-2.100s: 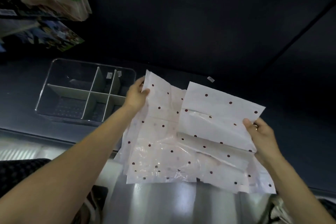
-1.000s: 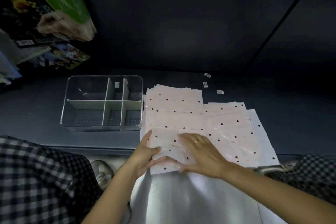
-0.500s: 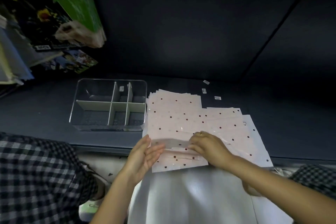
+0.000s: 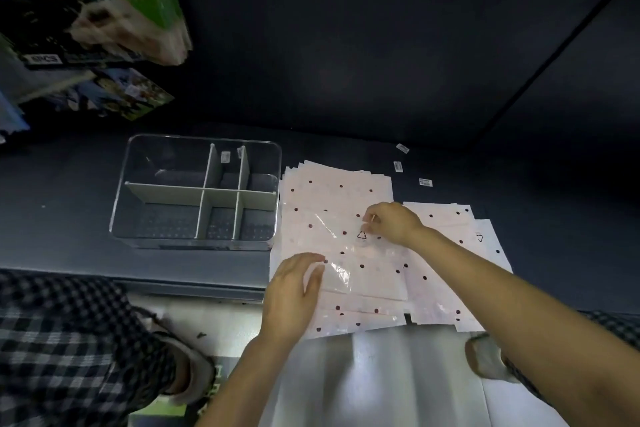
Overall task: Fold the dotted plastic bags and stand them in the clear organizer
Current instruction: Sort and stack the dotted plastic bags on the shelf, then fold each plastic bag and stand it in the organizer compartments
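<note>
1. Dotted plastic bags (image 4: 332, 204): a loose, fanned stack lying flat on the dark shelf (image 4: 69, 184), just right of the clear organizer (image 4: 194, 246); the near edges overhang the shelf front. None stands in the organizer yet. Risk: the slick sheets slide over one another, so a fold of the top bag may drag its neighbours askew or off the edge.
2. Clear organizer: six compartments formed by white dividers, all apparently without bags. Its right wall touches or nearly touches the stack. Risk: a springy, poorly creased bag may unfold and flop rather than stand.
3. Left hand (image 4: 294, 291): fingers straight and spread flat, pressing the near-left part of the top bag. Risk: if the pressure lifts early, the sheet may shift and the crease run crooked.
4. Right hand (image 4: 388, 224): fingers curled, apparently pinching the top film near a printed triangle mark. Risk: the pinch may catch two layers at once, since the film is thin and clingy.
5. Small labels (image 4: 425, 182): scattered behind the stack, well apart from the hands.
</note>
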The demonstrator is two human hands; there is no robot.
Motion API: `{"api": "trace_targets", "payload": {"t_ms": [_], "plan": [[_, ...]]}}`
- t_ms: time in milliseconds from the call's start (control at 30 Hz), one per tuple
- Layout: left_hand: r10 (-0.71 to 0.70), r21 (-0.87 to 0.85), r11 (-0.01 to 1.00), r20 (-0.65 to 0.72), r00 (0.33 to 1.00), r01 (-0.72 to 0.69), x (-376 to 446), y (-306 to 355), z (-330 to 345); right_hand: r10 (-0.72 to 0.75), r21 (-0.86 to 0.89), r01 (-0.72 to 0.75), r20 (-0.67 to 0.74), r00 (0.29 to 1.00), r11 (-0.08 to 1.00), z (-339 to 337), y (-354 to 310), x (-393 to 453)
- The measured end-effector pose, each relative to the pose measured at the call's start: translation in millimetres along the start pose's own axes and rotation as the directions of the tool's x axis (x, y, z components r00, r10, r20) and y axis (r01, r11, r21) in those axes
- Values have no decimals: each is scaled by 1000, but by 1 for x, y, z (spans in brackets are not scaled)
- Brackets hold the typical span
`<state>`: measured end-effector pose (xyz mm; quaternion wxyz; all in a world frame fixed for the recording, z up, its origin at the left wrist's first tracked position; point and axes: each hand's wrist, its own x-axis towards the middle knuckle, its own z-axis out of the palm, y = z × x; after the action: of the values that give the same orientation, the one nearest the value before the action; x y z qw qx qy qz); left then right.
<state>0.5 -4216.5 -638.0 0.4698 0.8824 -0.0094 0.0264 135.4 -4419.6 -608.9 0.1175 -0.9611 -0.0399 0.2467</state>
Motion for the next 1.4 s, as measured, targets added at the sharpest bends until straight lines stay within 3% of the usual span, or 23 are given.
{"api": "trace_targets", "payload": {"t_ms": [100, 167, 267, 367, 467, 533, 700, 933, 1067, 1167, 1300, 1400], "plan": [[137, 199, 965, 172, 976, -170, -4, -11, 11, 6, -248, -45, -158, 987, 968, 14, 6, -2], [218, 293, 914, 227, 949, -280, -8, -14, 16, -82, -293, -7, -291, 953, 956, 29, 6, -17], [345, 415, 792, 300, 889, -448, -11, -21, 24, -312, -211, 257, -293, 904, 943, 59, 2, -55], [315, 479, 719, 421, 850, -504, -10, -29, 25, -445, -200, 401, -310, 840, 894, 87, 7, -85], [217, 529, 640, 571, 792, -557, -8, -40, 19, -295, -66, 289, -299, 907, 955, 103, 20, -94], [178, 498, 650, 634, 752, -574, -5, -51, 13, -231, -8, 244, -350, 908, 970, 109, 29, -97], [120, 528, 683, 601, 791, -505, -6, -69, -2, -277, -60, 280, -442, 853, 958, 109, 29, -105], [49, 479, 807, 526, 849, -344, 1, -52, -4, -342, -325, 224, -373, 862, 919, 109, 28, -98], [67, 448, 841, 470, 880, -303, 11, -42, -5, -244, -144, 220, -173, 954, 965, 96, 32, -92], [55, 395, 888, 417, 907, -235, 22, -37, -8, -231, -22, 231, -36, 972, 973, 80, 35, -90], [-152, 220, 972, 342, 927, 79, 30, -36, -15, -260, 120, 253, 45, 965, 960, 56, 33, -88], [-207, 103, 978, 337, 918, 183, 32, -40, -16, -251, 172, 244, 23, 968, 954, 43, 27, -81]]}}
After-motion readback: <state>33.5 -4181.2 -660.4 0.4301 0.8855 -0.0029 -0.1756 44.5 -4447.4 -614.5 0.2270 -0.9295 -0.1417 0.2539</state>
